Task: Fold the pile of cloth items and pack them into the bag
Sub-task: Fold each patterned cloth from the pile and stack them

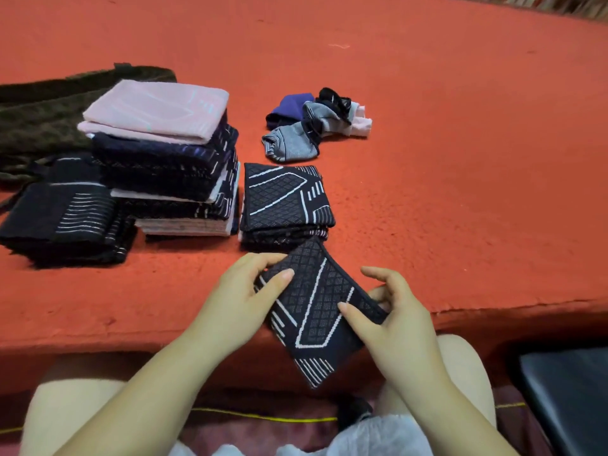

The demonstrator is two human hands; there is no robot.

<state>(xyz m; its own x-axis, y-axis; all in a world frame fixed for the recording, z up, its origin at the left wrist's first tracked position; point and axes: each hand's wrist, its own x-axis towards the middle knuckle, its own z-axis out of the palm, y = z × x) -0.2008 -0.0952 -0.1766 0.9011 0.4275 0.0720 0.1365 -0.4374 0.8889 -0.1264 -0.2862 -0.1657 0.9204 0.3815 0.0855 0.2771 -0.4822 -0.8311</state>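
Cloth (317, 311), folded, is hanging over the tabletop (460, 159) edge beside stacks (164, 166); my left hand (237, 304) and right hand (391, 320) are pinching it.

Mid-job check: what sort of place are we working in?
Probably a home, not a workshop: a person sits at a raised red platform holding a folded cloth, with stacked cloths beside it.

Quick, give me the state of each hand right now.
Left hand: closed on the upper edge of the folded dark patterned cloth.
Right hand: closed on the same cloth's right edge, thumb on top.
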